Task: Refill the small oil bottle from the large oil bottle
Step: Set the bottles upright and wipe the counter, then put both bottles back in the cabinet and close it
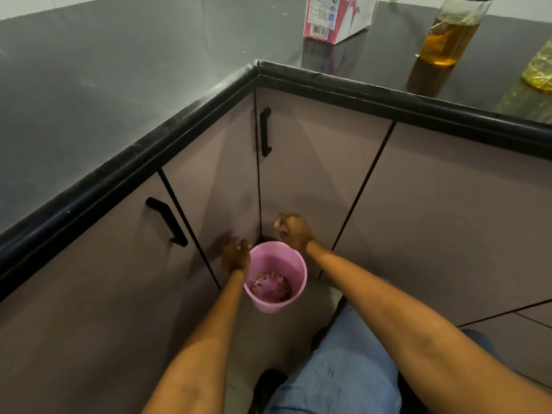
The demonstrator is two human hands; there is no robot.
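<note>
Curled fingers of both hands hang over my pink bin [276,279]: left hand [236,256] at its 9 o'clock rim, right hand [294,233] at 1 o'clock; whether either grips anything, I cannot tell. Oil bottle [448,40] stands on the countertop [119,70], far off at 1 o'clock.

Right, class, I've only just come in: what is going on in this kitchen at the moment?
A person is reaching both hands down over a pink bucket on the floor in the cabinet corner, with scraps in its bottom. The left hand is at the rim's left side and the right hand above its far edge, fingers curled; whether either grips anything is unclear. On the dark counter stand a bottle of amber oil and a carton. No pouring is under way.
</note>
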